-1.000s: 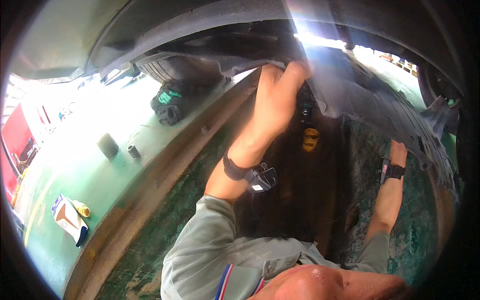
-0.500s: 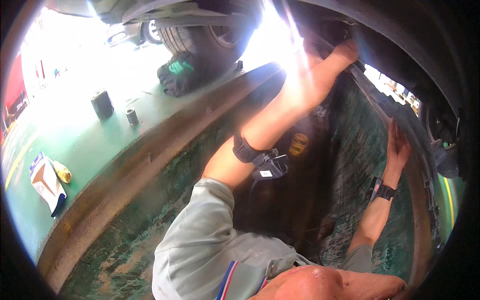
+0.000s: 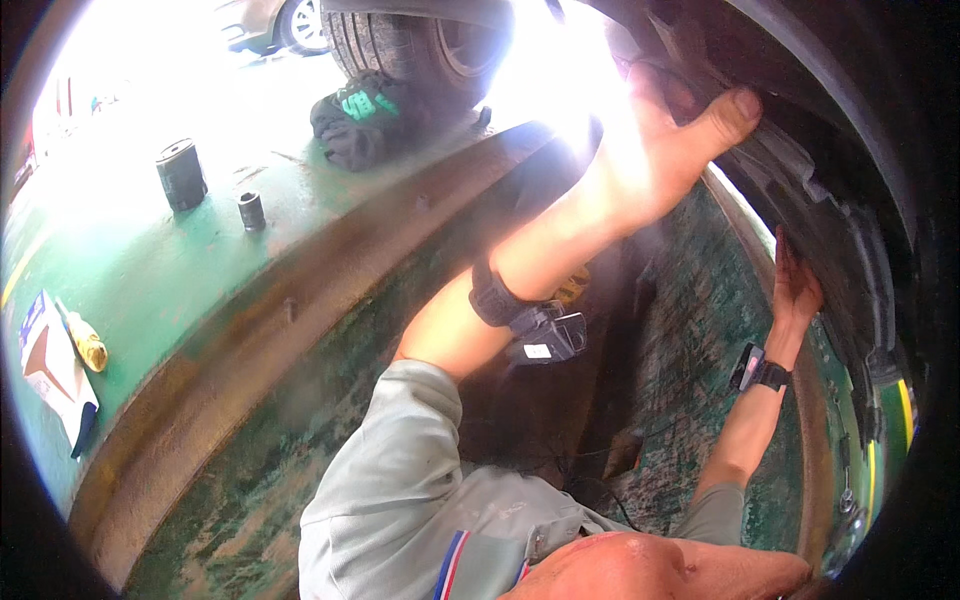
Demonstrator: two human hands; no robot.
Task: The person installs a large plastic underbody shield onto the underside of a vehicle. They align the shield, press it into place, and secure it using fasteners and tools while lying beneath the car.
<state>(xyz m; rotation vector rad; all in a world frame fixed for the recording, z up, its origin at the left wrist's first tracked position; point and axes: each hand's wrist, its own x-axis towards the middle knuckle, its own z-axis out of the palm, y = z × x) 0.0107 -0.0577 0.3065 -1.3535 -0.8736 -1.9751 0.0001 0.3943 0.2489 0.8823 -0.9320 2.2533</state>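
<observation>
Your left hand (image 3: 665,165) reaches up beneath the vehicle, its thumb extended to the right along the dark underbody panel (image 3: 815,215); glare washes over the fingers, so you cannot tell whether they grip anything. Your right hand (image 3: 797,292), lower and farther right, is held fairly flat with its fingers stretched upward at the panel's lower edge; whether they press on it is unclear. That panel hangs overhead at the upper right, curving down past your right hand.

A black device (image 3: 548,335) is strapped to your left forearm, and a smaller one (image 3: 748,367) to your right wrist. Below you, the pit wall (image 3: 250,490) is a scuffed green, bordered on the left by a brown ledge (image 3: 330,268). Beyond it, on the green floor (image 3: 150,280), stand a black cylinder (image 3: 182,177) and a smaller dark one (image 3: 251,211). Near the tire (image 3: 375,50) sits a dark cloth bundle (image 3: 355,125) with green markings. Toward the far left, a white-and-brown packet (image 3: 55,365) lies just beside a yellow item (image 3: 88,345).
</observation>
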